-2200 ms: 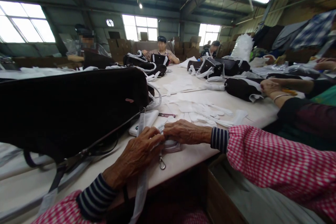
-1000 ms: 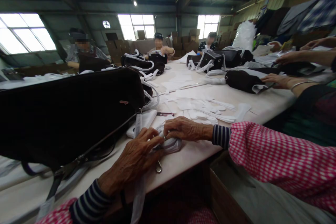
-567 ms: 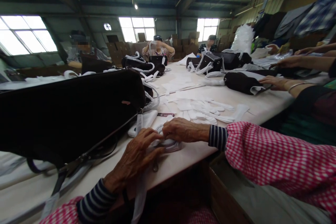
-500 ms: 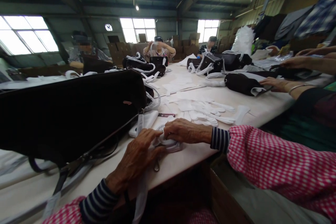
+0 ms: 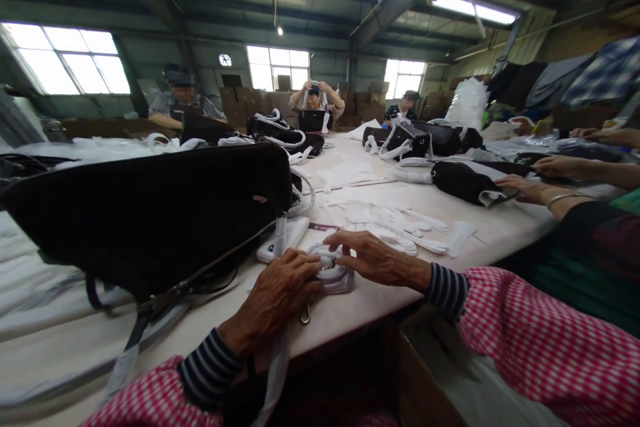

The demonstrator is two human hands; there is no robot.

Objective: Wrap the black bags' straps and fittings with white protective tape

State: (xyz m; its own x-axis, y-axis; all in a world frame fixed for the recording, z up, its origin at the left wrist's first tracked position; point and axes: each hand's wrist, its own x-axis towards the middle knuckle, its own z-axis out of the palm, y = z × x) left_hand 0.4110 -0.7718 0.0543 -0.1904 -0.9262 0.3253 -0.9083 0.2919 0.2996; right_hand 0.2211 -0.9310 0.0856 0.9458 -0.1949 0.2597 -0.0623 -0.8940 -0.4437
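A: How far is the work getting?

B: Partway, by the look of it. The white-wrapped strap (image 5: 340, 280) is lying on the table (image 5: 330, 323) in a flat coil, near the edge, between the two hands. That much is seemingly done.

A: And what is remaining?

B: Probably the loose ends. A metal clip (image 5: 305, 313) is sticking out below the coil, and a wrapped tail (image 5: 274, 377) is hanging over the edge; whether it is belonging to the same strap is not showing.

A: What are the hands doing?

B: The left hand (image 5: 280, 287) is resting with bent fingers against the coil's left side; whether it is gripping, nobody can tell. The right hand (image 5: 377, 259) is spreading its thumb and forefinger at the coil's right side, apparently holding nothing firmly.

A: And the count?

B: One coil, one clip showing, one pink-handled cutter (image 5: 324, 227), one white phone (image 5: 284, 240). One large black bag (image 5: 150, 213) is standing at left; the smaller bags are overlapping too much for counting, as are the white cut pieces (image 5: 400, 223). Three co-workers are sitting opposite.
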